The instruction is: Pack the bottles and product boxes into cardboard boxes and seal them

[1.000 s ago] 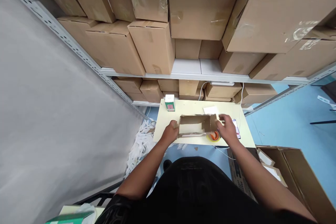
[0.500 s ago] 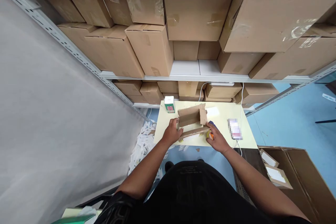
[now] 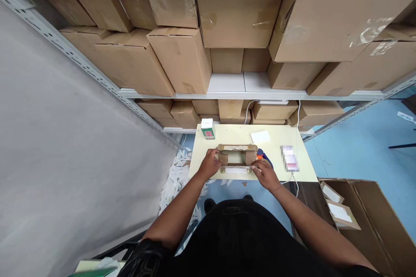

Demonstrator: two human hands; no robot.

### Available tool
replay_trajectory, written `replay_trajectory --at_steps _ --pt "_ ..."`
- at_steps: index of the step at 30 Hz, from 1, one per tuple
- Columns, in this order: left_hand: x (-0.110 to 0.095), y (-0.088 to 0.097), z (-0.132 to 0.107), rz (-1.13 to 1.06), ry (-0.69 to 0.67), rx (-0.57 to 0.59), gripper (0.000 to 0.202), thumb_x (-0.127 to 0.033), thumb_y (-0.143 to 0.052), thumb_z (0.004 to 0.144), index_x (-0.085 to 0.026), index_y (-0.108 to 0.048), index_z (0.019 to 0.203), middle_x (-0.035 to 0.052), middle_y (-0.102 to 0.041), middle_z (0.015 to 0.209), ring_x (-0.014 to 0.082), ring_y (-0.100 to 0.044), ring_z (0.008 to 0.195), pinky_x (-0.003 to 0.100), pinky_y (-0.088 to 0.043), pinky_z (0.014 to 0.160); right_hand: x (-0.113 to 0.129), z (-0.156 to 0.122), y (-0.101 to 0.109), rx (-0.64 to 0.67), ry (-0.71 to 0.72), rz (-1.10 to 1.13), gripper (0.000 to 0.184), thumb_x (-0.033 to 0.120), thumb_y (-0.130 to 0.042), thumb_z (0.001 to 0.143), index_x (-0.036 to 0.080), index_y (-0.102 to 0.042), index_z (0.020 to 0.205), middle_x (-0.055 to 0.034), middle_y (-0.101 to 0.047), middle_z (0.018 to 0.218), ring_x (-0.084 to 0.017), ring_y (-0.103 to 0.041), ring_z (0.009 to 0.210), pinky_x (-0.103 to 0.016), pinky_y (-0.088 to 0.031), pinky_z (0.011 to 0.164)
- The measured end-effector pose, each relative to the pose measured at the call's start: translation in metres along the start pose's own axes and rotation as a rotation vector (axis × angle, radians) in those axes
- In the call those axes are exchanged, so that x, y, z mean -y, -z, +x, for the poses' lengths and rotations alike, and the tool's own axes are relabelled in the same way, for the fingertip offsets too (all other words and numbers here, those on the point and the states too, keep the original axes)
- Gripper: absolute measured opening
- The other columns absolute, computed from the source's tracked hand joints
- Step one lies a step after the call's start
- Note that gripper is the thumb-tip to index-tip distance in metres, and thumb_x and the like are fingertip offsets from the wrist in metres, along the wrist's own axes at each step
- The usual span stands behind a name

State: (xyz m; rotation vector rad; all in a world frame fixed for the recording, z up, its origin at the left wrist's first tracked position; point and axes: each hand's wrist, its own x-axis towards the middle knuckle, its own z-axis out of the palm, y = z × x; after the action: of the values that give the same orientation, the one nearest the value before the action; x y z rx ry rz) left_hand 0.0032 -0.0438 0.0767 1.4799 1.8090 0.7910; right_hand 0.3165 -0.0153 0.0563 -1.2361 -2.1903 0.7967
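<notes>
A small cardboard box (image 3: 251, 156) is between my hands near the table's front edge, its flaps raised or folded out. Through its opening the pale tabletop shows. My left hand (image 3: 209, 163) is closed on the box's left end, thumb towards the near side. My right hand (image 3: 265, 174) grips the near right corner with its fingers pressed together. Just behind that hand lies a blue and orange object (image 3: 267, 156), partly hidden, that looks like a tape dispenser. White strips show on the box's far and near flaps.
On the pale table (image 3: 224, 132) stand a white and green carton (image 3: 208, 129), a white paper stack (image 3: 260, 136) and a blurred flat object (image 3: 290, 158) beside a cable. Shelves behind hold many brown boxes (image 3: 242, 15). A large open carton (image 3: 367, 216) stands at right; paper scraps (image 3: 172, 181) litter the floor.
The box has turned from its slanted, tipped pose to lie level and square to the table edge, its opening facing up. My right hand has moved slightly down and towards me.
</notes>
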Motion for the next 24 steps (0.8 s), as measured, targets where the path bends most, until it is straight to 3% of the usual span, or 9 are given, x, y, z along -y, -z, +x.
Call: replay_trajectory --at_steps 4,8,13,18,21,24 --pt "-0.010 0.015 0.009 0.105 0.099 -0.002 0.057 -0.035 -0.077 0.079 -0.026 -0.050 0.129 0.0022 -0.062 0.114 0.0136 -0.065 0.073 0.030 -0.052 0.076 -0.003 0.009 -0.001 0.004 -0.043 -0.011 0.039 0.049 -0.042 0.105 0.023 -0.066 0.089 -0.0080 -0.070 0.093 -0.025 -0.064 0.094 -0.039 -0.049 0.088" --pt "-0.012 0.021 0.019 0.252 0.017 0.014 0.055 -0.036 -0.072 0.085 -0.029 -0.053 0.136 0.0044 -0.060 0.115 0.0210 -0.067 0.094 0.032 -0.053 0.085 -0.002 0.027 -0.008 0.045 -0.183 -0.149 0.040 0.047 -0.040 0.105 0.021 -0.062 0.083 -0.0079 -0.067 0.088 -0.024 -0.063 0.090 -0.033 -0.045 0.079" --pt "0.000 0.011 0.028 0.159 -0.143 0.014 0.035 -0.038 -0.056 0.097 -0.024 -0.063 0.129 0.0096 -0.054 0.129 0.0235 -0.061 0.120 0.037 -0.050 0.106 -0.002 0.042 -0.023 0.035 -0.361 -0.252 0.031 0.047 -0.048 0.102 0.020 -0.060 0.091 -0.0099 -0.066 0.101 -0.022 -0.062 0.088 -0.030 -0.039 0.071" --pt "0.011 0.003 0.020 0.110 -0.233 0.115 0.051 -0.041 -0.062 0.096 -0.024 -0.055 0.143 0.0110 -0.047 0.150 0.0263 -0.049 0.139 0.040 -0.045 0.116 -0.011 0.042 -0.040 0.046 -0.463 -0.185 0.030 0.047 -0.051 0.098 0.021 -0.054 0.083 -0.0059 -0.062 0.088 -0.020 -0.058 0.076 -0.029 -0.035 0.063" --pt "0.013 -0.003 0.018 0.142 -0.227 0.077 0.049 -0.039 -0.061 0.096 -0.025 -0.055 0.143 0.0105 -0.046 0.151 0.0263 -0.046 0.143 0.040 -0.043 0.118 -0.015 0.042 -0.043 0.054 -0.492 -0.149 0.029 0.046 -0.050 0.097 0.022 -0.052 0.080 -0.0052 -0.061 0.083 -0.020 -0.057 0.074 -0.029 -0.035 0.062" --pt "0.015 -0.012 0.024 0.182 -0.193 0.004 0.050 -0.035 -0.061 0.095 -0.024 -0.054 0.143 0.0105 -0.046 0.152 0.0259 -0.047 0.142 0.042 -0.045 0.116 -0.016 0.045 -0.042 0.037 -0.488 -0.074 0.025 0.047 -0.052 0.093 0.023 -0.053 0.088 -0.0049 -0.063 0.084 -0.021 -0.059 0.076 -0.029 -0.038 0.063"
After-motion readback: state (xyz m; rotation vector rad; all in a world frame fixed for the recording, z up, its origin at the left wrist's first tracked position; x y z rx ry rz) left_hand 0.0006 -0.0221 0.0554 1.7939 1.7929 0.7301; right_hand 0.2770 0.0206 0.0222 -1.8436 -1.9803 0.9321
